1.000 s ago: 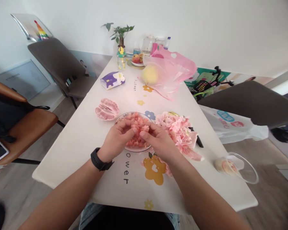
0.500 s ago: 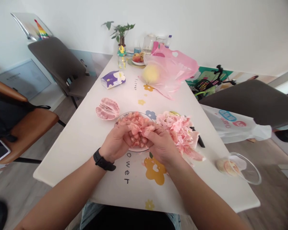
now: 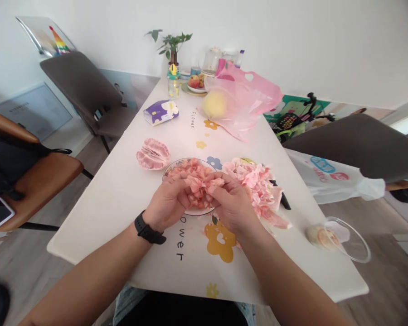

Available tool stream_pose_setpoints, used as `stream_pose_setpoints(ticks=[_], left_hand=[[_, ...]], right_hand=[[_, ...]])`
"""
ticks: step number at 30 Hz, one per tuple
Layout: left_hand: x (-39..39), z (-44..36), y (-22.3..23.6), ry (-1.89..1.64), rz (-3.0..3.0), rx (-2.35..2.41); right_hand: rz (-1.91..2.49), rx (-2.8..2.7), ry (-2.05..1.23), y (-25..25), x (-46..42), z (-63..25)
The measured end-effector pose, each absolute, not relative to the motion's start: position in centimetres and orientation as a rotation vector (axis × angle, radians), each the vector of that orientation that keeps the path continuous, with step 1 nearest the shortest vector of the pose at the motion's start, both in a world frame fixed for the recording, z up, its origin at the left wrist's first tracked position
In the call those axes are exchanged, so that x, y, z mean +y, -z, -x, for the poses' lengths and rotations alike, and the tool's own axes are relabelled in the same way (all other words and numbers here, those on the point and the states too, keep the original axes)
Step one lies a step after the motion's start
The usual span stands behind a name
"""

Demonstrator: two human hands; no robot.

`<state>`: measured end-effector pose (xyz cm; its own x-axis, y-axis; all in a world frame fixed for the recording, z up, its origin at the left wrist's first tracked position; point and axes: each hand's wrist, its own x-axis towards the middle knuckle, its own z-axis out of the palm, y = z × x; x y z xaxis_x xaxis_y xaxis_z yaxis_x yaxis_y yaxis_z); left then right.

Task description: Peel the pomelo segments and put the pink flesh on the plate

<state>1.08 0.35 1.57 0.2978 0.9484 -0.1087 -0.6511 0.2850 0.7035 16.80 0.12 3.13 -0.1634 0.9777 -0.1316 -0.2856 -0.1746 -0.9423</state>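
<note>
Over a plate (image 3: 175,164) of loose pink pomelo pulp (image 3: 194,168), both hands pinch one pomelo segment (image 3: 204,184) with its pale membrane spread apart. My left hand (image 3: 166,201), with a black watch on the wrist, grips the segment's left side. Its right side is between the fingers of my right hand (image 3: 231,203). To the left of the plate lies a peeled chunk of pomelo (image 3: 153,154) with its segments still joined. A heap of pink-white membrane scraps (image 3: 258,183) sits just right of the plate, partly covering a dark-handled tool (image 3: 284,199).
Farther back are a purple tissue pack (image 3: 161,112), a pink plastic bag (image 3: 248,97) around a yellow fruit (image 3: 215,104), a bottle (image 3: 173,83) and a fruit plate (image 3: 196,89). A clear container (image 3: 338,240) stands at the right edge. Chairs flank the table.
Both hands have shifted slightly to the right with the segment. The membrane between the fingers looks a little more spread, and the pulp in the plate shows more.
</note>
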Motion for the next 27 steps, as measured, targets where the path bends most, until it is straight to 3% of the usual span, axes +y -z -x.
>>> stream_pose_setpoints(ticks=[10, 21, 27], left_hand=[[0.9, -0.5, -1.4, -1.358, -0.608, 0.798], [0.8, 0.7, -2.0, -1.143, -0.51, 0.538], [0.6, 0.6, -1.7, -1.117, -0.572, 0.535]], right_hand=[[0.973, -0.88, -1.54, -4.5, 0.0, -17.9], [1.12, -1.117, -1.501, -4.8, -0.2, -17.8], [1.187, -1.393, -1.289, -4.7, -0.4, -17.2]])
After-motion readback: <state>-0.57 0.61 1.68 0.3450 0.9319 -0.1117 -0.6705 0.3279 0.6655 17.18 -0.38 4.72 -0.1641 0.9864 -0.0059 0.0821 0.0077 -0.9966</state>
